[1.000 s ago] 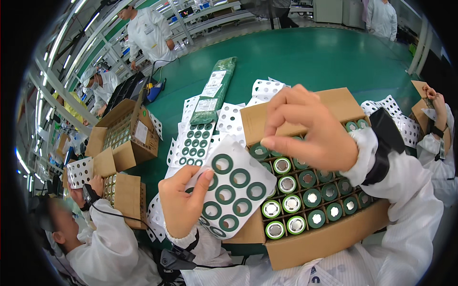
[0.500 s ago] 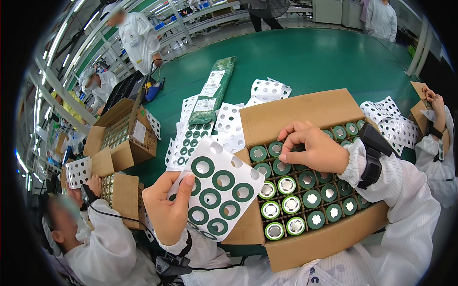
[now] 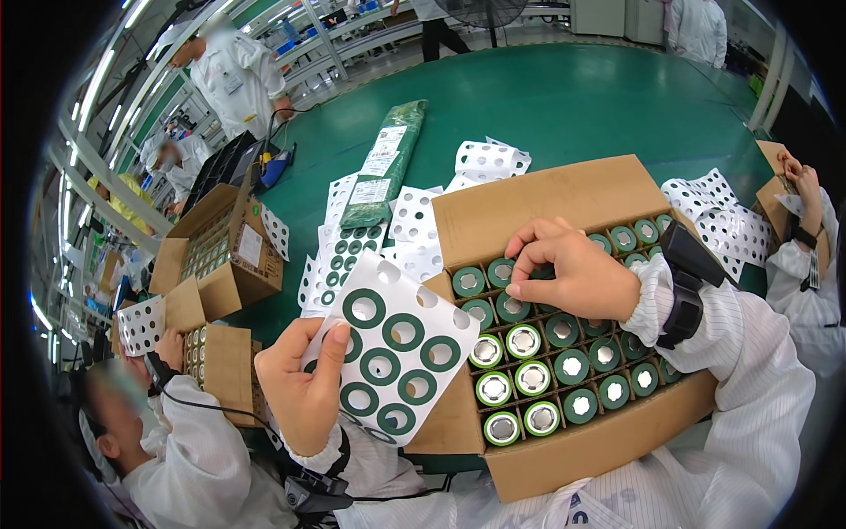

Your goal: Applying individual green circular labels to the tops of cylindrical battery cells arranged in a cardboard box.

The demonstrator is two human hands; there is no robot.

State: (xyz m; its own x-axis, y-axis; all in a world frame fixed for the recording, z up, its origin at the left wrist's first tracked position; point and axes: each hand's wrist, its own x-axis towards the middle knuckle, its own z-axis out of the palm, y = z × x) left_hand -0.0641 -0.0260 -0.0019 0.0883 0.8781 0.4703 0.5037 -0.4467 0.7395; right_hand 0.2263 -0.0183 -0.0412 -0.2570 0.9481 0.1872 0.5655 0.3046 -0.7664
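Observation:
My left hand (image 3: 304,379) pinches the edge of a white sheet of green ring stickers (image 3: 381,363) between thumb and fingers. The sheet tilts over the left side of an open cardboard box (image 3: 608,450). Inside, cylindrical battery cells stand upright in a cardboard grid. Most cell tops carry green rings; several bright-green-rimmed cells (image 3: 532,377) at the near left show bare silver tops. My right hand (image 3: 573,273) is over the far left rows, fingers curled, thumb and fingertips down at a green-ringed cell (image 3: 511,307). Whatever lies between those fingertips is hidden.
Beyond the box lie used sticker sheets (image 3: 493,160) and a green plastic-wrapped packet (image 3: 388,163) on the green table (image 3: 564,97). More cell boxes (image 3: 231,242) stand at left. Co-workers sit at left and right; a person's hands (image 3: 802,185) hold cardboard at far right.
The whole view has shifted slightly. My right hand stays at the same cell with its fingertips hardly moved, and my left hand still holds the sticker sheet.

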